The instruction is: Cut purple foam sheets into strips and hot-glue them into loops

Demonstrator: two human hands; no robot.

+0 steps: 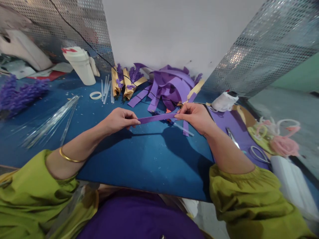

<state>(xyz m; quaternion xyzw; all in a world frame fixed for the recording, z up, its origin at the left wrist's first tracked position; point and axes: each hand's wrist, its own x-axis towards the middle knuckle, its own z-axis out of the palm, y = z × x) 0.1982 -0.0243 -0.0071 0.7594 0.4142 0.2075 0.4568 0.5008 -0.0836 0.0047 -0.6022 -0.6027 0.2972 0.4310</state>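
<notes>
A narrow purple strip (156, 118) is stretched nearly level above the blue table. My left hand (122, 118) pinches its left end between thumb and fingers. Its right end is pinched by my right hand (193, 115). Just behind the strip lies a glue gun, mostly hidden, with an orange part (168, 111) showing and a clear glue stick (183, 128) poking out toward the front right. Another purple strip end (185, 127) lies below my right hand. Beyond both hands rises a heap of loose purple strips (171, 83).
Two small paper-wrapped lavender bunches (127, 84), glue sticks (106, 88) and a tape roll (95, 95) stand or lie behind my left hand. Farther left are a white cup (81, 66) and clear thin sticks (53, 119). Scissors (233, 137) and a pink flower (284, 144) lie right.
</notes>
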